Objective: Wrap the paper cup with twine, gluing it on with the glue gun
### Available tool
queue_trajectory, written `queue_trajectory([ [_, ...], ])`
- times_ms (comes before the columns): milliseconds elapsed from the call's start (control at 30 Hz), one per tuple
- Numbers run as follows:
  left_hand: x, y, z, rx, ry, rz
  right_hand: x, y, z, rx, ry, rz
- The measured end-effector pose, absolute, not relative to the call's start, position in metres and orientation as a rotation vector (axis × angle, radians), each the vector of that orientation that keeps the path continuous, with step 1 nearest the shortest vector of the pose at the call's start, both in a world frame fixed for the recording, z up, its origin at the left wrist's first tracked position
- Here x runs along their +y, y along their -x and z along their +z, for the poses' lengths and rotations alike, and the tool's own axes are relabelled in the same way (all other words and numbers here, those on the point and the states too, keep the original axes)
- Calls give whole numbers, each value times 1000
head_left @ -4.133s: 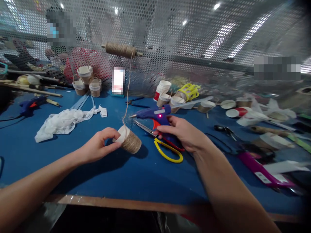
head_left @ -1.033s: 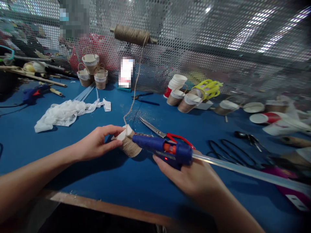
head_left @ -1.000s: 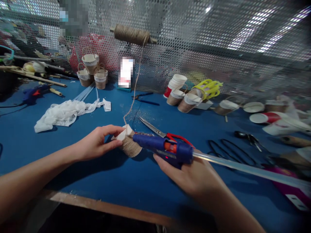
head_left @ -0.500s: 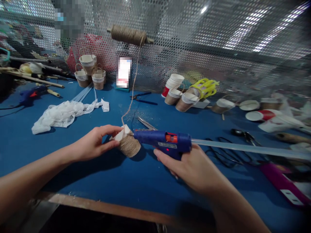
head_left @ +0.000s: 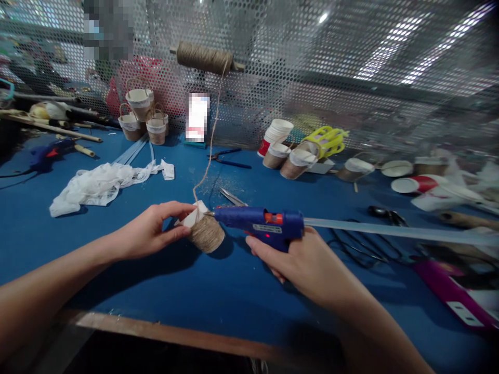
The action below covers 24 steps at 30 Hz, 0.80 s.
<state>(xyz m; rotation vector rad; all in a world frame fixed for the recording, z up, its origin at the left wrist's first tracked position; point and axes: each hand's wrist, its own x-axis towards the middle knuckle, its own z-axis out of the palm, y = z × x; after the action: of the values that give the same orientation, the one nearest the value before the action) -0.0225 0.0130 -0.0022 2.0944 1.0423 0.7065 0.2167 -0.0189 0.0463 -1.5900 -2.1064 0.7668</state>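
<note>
My left hand (head_left: 163, 228) pinches the white rim of a small paper cup (head_left: 208, 235) wrapped in brown twine, tilted on its side just over the blue table. In my right hand (head_left: 300, 265) is a blue hot glue gun (head_left: 259, 224), a red light glowing on its body. Its nozzle meets the cup near the edge of the wrapping. A long clear glue stick (head_left: 351, 228) sticks out of its back end. From the cup, a strand of twine (head_left: 212, 137) runs up to the twine spool (head_left: 205, 57) on the mesh wall.
Scissors (head_left: 233, 197) and pliers (head_left: 230, 157) lie beyond the cup. White lace (head_left: 97, 184) is heaped at left, near a second glue gun (head_left: 50, 155). Twine-wrapped cups (head_left: 157, 130) stand at the back, by a phone (head_left: 197, 118). A purple power strip (head_left: 454, 291) lies at right.
The view has shifted very slightly. Both hands, the cup and the glue gun keep nearly the same position, with the nozzle still at the cup.
</note>
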Motion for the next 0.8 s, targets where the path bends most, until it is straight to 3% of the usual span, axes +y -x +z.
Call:
queue_trajectory([
  [233, 13, 22, -3, 1039, -2107, 718, -14, -212, 49, -2005, 1608, 823],
  [800, 13, 21, 0, 983, -2083, 717, -24, -210, 40, -2160, 1584, 573],
])
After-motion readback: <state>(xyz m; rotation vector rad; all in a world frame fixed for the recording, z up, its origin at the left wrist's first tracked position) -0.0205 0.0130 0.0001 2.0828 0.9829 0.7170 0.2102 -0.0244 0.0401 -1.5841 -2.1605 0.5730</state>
